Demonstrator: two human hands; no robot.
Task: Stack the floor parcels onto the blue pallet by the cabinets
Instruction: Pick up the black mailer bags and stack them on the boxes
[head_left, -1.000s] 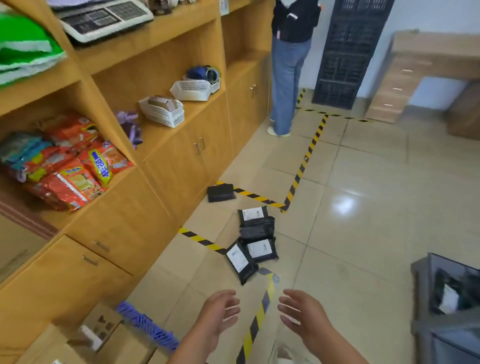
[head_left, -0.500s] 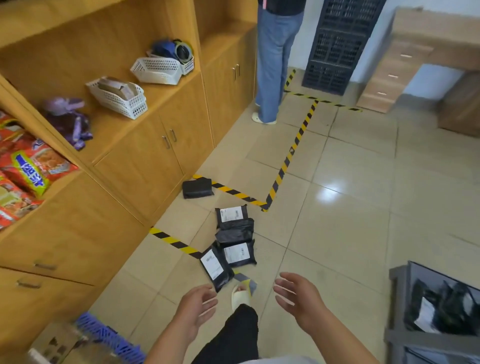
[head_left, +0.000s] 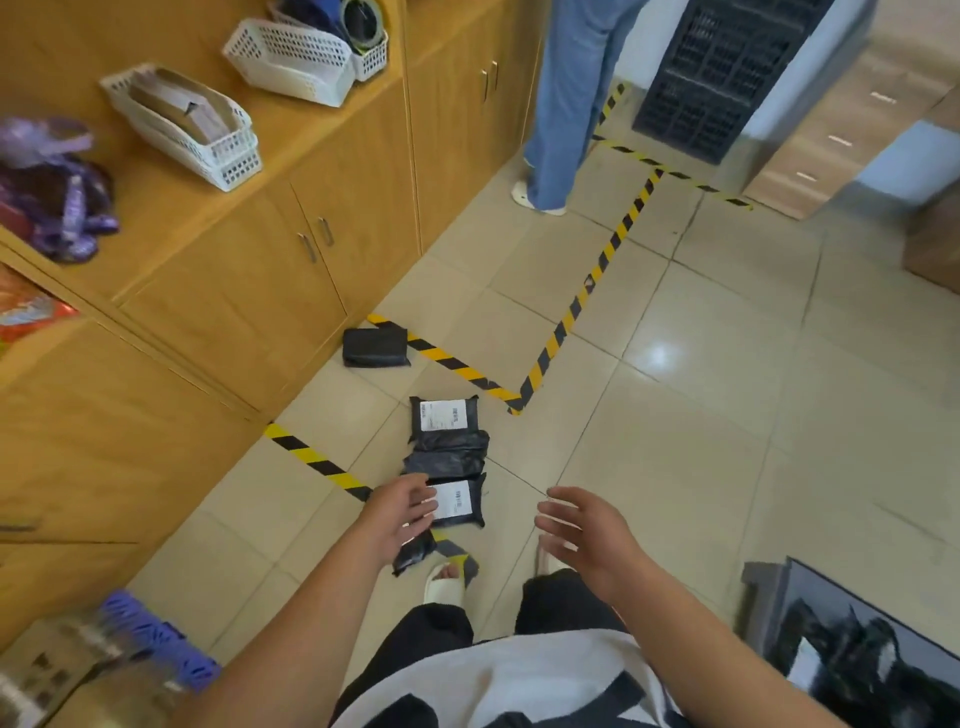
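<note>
Several black parcels lie in a cluster on the tiled floor: a labelled parcel farthest, a plain crumpled parcel behind a nearer labelled parcel, and a fourth parcel partly hidden under my left hand. A lone black parcel lies by the cabinet base. My left hand hangs with relaxed fingers above the near parcels, holding nothing. My right hand is open in the air to the right of them. The blue pallet shows at the lower left, carrying a cardboard box.
Wooden cabinets run along the left with white baskets on the counter. Yellow-black floor tape marks off zones. A person in jeans stands by a black crate. A grey bin holding parcels stands at the lower right.
The view has moved forward and tilted down. Both hands have reached out over the parcels; my left hand now covers part of the nearest ones.
</note>
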